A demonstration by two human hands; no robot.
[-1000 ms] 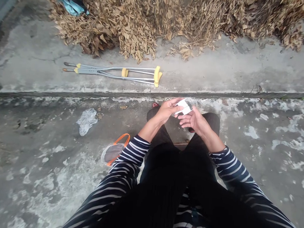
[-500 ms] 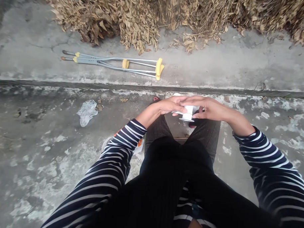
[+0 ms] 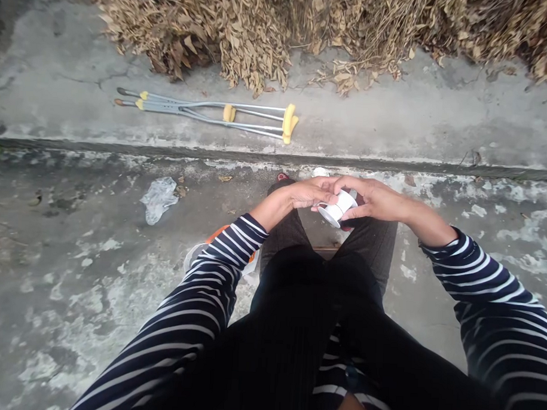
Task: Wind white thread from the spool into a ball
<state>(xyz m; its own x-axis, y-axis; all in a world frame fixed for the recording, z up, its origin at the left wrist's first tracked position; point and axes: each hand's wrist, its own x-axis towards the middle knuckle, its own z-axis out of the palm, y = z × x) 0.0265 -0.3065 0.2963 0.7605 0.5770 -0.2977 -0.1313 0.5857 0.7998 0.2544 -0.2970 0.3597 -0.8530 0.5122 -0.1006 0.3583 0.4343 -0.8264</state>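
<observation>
A white plastic spool-shaped piece (image 3: pixel 338 208) is tilted between my hands, above my knees, with one flanged end facing down and left. My right hand (image 3: pixel 372 199) wraps its fingers over the top of the piece. My left hand (image 3: pixel 310 192) holds it from the other side, its fingertips meeting my right fingers. Part of the piece is hidden behind my fingers. Just beyond my hands, a small white object (image 3: pixel 320 172) lies on the concrete; its shape is unclear.
A pair of aluminium crutches (image 3: pixel 205 114) with yellow pads lies on a raised concrete ledge, whose edge (image 3: pixel 275 158) runs across the view. Dry brown leaves (image 3: pixel 261 31) are heaped behind them. A crumpled plastic bag (image 3: pixel 158 200) and an orange-trimmed item (image 3: pixel 218 239) lie to my left.
The white piece has tilted from upright, its lower flange swinging toward the right. My hands have shifted around it, and my right hand now sits higher over it.
</observation>
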